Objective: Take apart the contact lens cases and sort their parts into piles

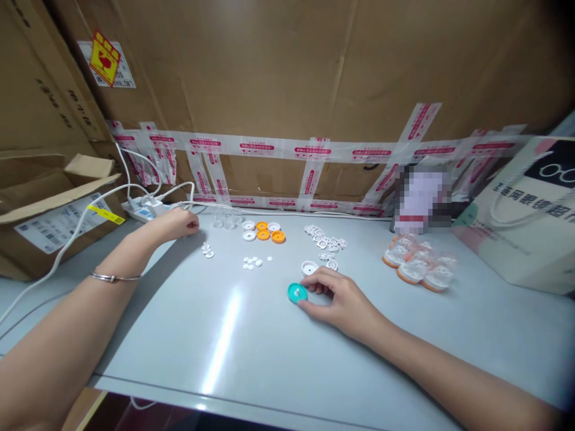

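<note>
My right hand (335, 296) pinches the rim of a teal round cap (294, 293) with a small white peg standing in its middle. Just behind those fingers lies a white ring-shaped cap (309, 267). Farther back on the left, my left hand (182, 223) is closed, fingertips turned down; whatever it may hold is hidden. Clear plastic cups (228, 221) stand to its right, and small white discs (207, 250) lie in front of it. White and orange round caps (263, 235) sit mid-table, with more small white pieces (251, 263) before them.
White openwork discs (326, 238) lie in a loose pile behind my right hand. Several clear cups on orange bases (420, 266) stand at right, near a paper bag (525, 215). A power strip (146, 206) with white cables and an open carton (58, 215) occupy the left. A large cardboard box (269, 78) walls the back.
</note>
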Tool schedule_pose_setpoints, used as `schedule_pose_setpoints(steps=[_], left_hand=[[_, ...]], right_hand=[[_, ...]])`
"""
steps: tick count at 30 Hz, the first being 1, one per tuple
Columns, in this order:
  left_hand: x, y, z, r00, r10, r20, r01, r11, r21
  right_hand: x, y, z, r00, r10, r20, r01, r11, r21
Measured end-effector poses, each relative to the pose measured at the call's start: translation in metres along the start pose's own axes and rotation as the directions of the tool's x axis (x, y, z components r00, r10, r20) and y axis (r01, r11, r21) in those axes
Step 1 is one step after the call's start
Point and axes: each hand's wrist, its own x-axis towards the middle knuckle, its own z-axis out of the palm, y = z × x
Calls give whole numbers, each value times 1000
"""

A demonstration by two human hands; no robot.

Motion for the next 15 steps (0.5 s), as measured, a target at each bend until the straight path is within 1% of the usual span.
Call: schedule_pose_setpoints(steps=[3, 7, 9, 10, 11, 12, 13, 15], left_hand=[[1, 3, 1, 1000, 15, 27, -15, 1000, -15], [0, 1, 2, 999, 18, 36, -17, 998, -52], [-2, 3, -2, 999, 15, 48, -14, 999, -29], [-5, 6, -6, 999, 5, 36, -5, 1000, 1], [-8, 12, -12, 1000, -12, 1, 12, 999, 38], [-12, 20, -18, 998, -31, -58, 35, 996, 78], [-16, 30, -26, 989, -44, -143, 60, 992, 110], [-24, 56, -41, 953, -33, -301, 78, 987, 139]], right_hand=[[-1, 0, 0, 1000, -5, -7, 5, 1000, -2], [0, -1, 1, 1000, -9, -12, 9, 1000, 0], [0, -1, 1, 1000, -13, -14, 13, 1000, -2], [0, -1, 0, 1000, -13, -14, 13, 1000, -4], [0, -1, 0, 1000, -13, -14, 13, 1000, -5], [0, -1, 0, 1000, -13, -15, 13, 1000, -6], [-1, -1, 0, 1000, -13, -15, 13, 1000, -4], [-1, -1, -1, 1000, -13, -14, 13, 1000, 4]])
